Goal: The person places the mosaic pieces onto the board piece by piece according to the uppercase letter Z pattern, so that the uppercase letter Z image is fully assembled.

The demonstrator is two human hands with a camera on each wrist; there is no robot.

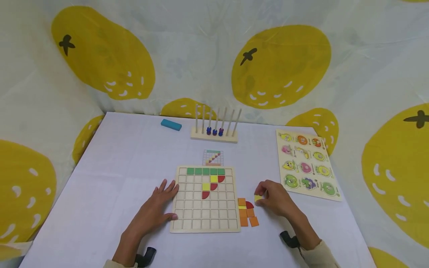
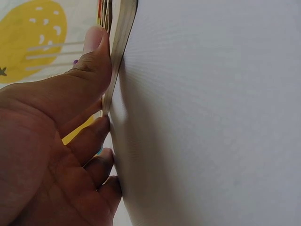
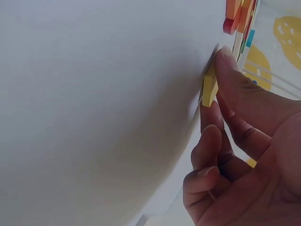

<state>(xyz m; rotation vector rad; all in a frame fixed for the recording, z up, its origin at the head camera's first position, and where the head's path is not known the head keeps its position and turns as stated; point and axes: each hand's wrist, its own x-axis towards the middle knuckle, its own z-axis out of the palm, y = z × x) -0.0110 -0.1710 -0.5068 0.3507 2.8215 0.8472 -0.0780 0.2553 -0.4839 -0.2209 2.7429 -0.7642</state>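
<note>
A wooden grid board (image 1: 197, 214) lies on the table with a row of green squares (image 1: 206, 171) near its top. Below that row, yellow squares (image 1: 213, 179) and red quarter-circles (image 1: 205, 194) step diagonally down to the left. My left hand (image 1: 155, 208) rests against the board's left edge, fingers spread and thumb on its rim (image 2: 117, 52). To the right of the board, my right hand (image 1: 276, 199) pinches a yellow square tile (image 3: 209, 87) between thumb and fingers, low over the table. Between board and right hand lie loose orange tiles (image 1: 243, 219) and a red quarter-circle (image 1: 249, 205).
A small pattern card (image 1: 213, 158) lies just beyond the board. Behind it stands a wooden peg rack (image 1: 214, 137) with blue beads, and a teal block (image 1: 171, 124) lies to its left. A fruit picture board (image 1: 308, 163) is at the right.
</note>
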